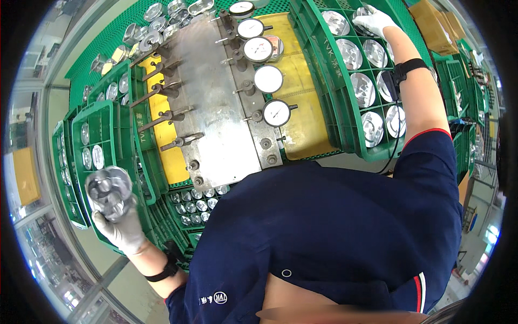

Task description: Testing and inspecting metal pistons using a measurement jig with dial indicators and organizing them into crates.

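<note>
My left hand [123, 229], in a pale glove, is closed round a shiny metal piston [109, 190] and holds it up at the left, over the green crates there. The piston's hollow side shows, slightly smeared. Far to the right, my gloved right hand [376, 22] reaches into a divided green crate [353, 135]. Its fingers are closed on another piston [361, 16] in a far compartment, and they cover part of it. More pistons [362, 89] sit one to a compartment in this crate.
Between my arms stands a metal bench plate [216, 108] with clamp-like rods [170, 116] on its left and several dial gauges [268, 79] on its right. Yellow pads [305, 108] flank it. Loose pistons [156, 24] lie on green mesh beyond. A green crate [105, 116] stands left; cardboard boxes [434, 27] stand far right.
</note>
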A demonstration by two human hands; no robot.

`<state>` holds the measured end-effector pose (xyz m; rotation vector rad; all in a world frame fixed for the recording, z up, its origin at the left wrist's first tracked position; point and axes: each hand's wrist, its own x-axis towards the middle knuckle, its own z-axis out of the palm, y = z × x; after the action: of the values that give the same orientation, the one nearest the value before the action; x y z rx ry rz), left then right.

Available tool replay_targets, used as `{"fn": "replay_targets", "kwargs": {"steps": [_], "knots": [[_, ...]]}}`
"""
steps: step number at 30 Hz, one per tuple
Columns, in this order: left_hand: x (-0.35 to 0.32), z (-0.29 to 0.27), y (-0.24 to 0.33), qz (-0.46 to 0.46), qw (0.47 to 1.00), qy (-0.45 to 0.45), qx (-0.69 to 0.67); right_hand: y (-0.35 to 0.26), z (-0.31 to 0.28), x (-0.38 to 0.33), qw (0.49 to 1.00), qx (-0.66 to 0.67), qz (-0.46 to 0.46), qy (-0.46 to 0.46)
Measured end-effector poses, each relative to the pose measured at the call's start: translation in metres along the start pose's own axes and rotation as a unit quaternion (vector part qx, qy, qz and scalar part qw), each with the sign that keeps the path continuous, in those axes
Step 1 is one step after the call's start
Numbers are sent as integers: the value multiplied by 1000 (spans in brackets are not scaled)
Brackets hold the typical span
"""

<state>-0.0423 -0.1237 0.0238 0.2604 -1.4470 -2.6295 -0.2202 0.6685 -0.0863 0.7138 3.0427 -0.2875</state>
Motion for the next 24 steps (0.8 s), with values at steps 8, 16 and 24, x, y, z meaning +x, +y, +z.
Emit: {"fn": "replay_targets", "kwargs": {"steps": [8, 16, 24], "knots": [[-25, 45, -60, 139, 818, -36, 557, -40, -51, -23, 983, 161, 70, -52], [-7, 86, -91, 263, 726, -304, 558, -48, -131, -157, 921, 358, -153, -28], [6, 115, -106, 312, 613, -375, 621, -215, -68, -344, 790, 500, -163, -315]]}}
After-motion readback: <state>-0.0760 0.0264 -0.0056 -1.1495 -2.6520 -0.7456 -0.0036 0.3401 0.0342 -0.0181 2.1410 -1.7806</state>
